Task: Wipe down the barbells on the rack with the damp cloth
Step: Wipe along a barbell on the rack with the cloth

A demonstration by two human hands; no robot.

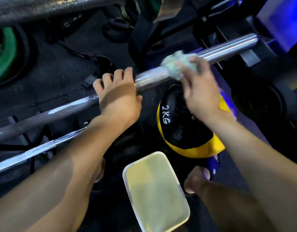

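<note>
The barbell (186, 64) runs from eight o'clock to two o'clock; my left hand (119, 91) curls over its collar, steadying; my right hand (199, 86) bunches the damp cloth (176, 64) against the sleeve at one o'clock; risk, I reckon: wet steel, cloth skids, bar rolls.

Yellow-black 2KG ball (183, 124), pale tub (154, 190)
</note>
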